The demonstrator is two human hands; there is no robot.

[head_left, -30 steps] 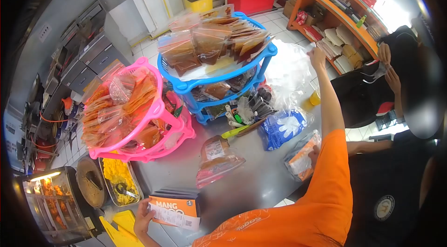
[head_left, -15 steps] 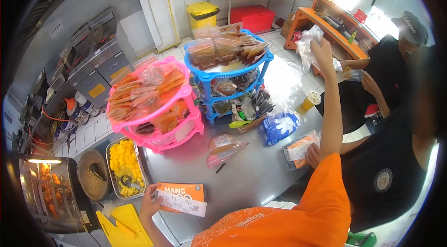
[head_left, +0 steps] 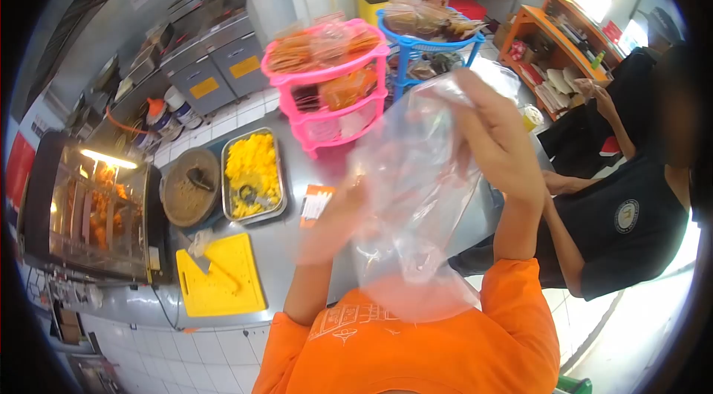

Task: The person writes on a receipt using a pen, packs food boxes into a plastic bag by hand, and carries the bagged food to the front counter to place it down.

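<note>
A clear plastic bag (head_left: 416, 223) hangs unfolded in front of my chest. My right hand (head_left: 497, 138) grips its upper part, fingers curled into the film. At the bag's left edge is my left hand (head_left: 338, 216), smeared by motion; whether its fingers hold the film I cannot tell. Just behind that hand, an orange box with a white receipt (head_left: 316, 204) lies on the steel table, partly covered. A metal tray of yellow rice (head_left: 252, 171) with a scoop in it sits left of the box.
A pink tiered rack (head_left: 334, 71) and a blue tiered rack (head_left: 434, 43) hold packed sachets. To the left are a round brown pan (head_left: 191, 204), a yellow cutting board (head_left: 245, 275) and a lit food warmer (head_left: 96, 208). Two people in dark shirts (head_left: 624, 223) stand on the right.
My right hand has come down from its raised reach with the bag, which is now spread before me. My left hand has left the box and moved to the bag. The view has turned left.
</note>
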